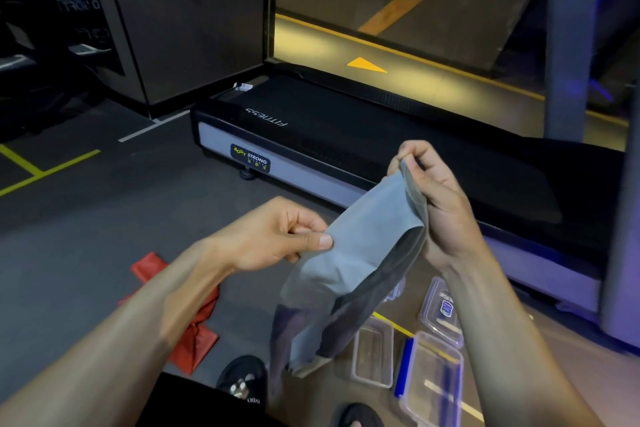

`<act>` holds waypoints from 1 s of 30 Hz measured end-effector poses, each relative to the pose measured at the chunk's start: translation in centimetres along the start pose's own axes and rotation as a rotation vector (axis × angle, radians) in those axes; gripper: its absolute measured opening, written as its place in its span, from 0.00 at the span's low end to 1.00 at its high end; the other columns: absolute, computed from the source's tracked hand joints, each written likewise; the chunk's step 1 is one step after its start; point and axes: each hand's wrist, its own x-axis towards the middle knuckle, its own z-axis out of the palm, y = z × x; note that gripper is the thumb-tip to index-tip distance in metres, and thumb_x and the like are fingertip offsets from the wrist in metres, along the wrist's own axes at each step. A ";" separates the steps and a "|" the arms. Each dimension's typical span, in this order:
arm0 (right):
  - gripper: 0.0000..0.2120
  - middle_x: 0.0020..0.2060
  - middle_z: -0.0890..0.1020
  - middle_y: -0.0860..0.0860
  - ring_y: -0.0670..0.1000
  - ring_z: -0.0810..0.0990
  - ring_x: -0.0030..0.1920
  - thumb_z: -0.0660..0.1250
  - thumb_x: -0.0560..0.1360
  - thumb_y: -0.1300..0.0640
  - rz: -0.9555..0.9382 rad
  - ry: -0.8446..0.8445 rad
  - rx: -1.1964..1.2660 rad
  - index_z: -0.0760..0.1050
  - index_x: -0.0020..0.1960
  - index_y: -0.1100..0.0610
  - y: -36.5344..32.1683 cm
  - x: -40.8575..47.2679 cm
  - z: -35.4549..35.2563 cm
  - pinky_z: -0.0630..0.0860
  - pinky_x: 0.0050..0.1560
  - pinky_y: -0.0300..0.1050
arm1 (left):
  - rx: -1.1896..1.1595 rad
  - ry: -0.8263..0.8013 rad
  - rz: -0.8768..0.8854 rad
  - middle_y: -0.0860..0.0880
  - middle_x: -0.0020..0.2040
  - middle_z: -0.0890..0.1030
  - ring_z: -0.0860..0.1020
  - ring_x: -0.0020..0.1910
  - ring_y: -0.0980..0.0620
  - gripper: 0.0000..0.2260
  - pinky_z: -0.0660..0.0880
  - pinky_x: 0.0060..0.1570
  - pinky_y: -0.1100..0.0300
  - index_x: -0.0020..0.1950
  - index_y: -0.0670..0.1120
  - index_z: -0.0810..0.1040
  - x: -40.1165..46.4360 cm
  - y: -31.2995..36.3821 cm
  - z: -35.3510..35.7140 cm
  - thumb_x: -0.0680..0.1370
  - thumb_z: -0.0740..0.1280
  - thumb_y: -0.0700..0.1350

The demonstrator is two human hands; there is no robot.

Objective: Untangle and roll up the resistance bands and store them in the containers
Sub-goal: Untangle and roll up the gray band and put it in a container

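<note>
A wide grey resistance band hangs in the air between my two hands, its lower end drooping toward the floor. My left hand pinches the band's left edge between thumb and fingers. Higher up, my right hand grips the band's top corner with curled fingers. A red resistance band lies crumpled on the floor under my left forearm. Clear plastic containers sit on the floor at lower right: a small open one, a lidded one with a label, and a larger one with blue clips.
A black treadmill runs across the floor just beyond my hands. A grey pillar rises at right and a dark wall panel stands at left. Yellow floor lines mark the left. My sandalled feet show at the bottom.
</note>
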 end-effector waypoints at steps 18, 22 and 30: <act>0.06 0.54 0.79 0.55 0.57 0.78 0.59 0.67 0.80 0.54 0.142 -0.287 0.209 0.71 0.52 0.54 1.5 -1.2 1.3 0.73 0.62 0.54 | -0.647 -0.129 0.126 0.42 0.40 0.73 0.71 0.38 0.46 0.18 0.65 0.38 0.55 0.47 0.38 0.74 -0.3 1.1 -0.1 0.73 0.76 0.50; 0.01 0.57 0.80 0.55 0.59 0.77 0.63 0.65 0.80 0.56 0.112 -0.295 0.235 0.74 0.50 0.53 1.2 -1.2 3.3 0.76 0.62 0.50 | -0.573 -0.086 0.049 0.37 0.49 0.71 0.68 0.45 0.41 0.20 0.66 0.43 0.53 0.55 0.31 0.75 0.2 0.5 0.2 0.76 0.74 0.47; 0.03 0.50 0.82 0.51 0.47 0.78 0.52 0.62 0.84 0.56 0.070 -0.287 -0.579 0.73 0.52 0.53 2.3 -1.1 3.4 0.73 0.55 0.45 | -0.395 -0.045 0.076 0.44 0.48 0.83 0.82 0.43 0.53 0.12 0.78 0.45 0.64 0.57 0.26 0.76 0.3 0.3 0.2 0.81 0.65 0.35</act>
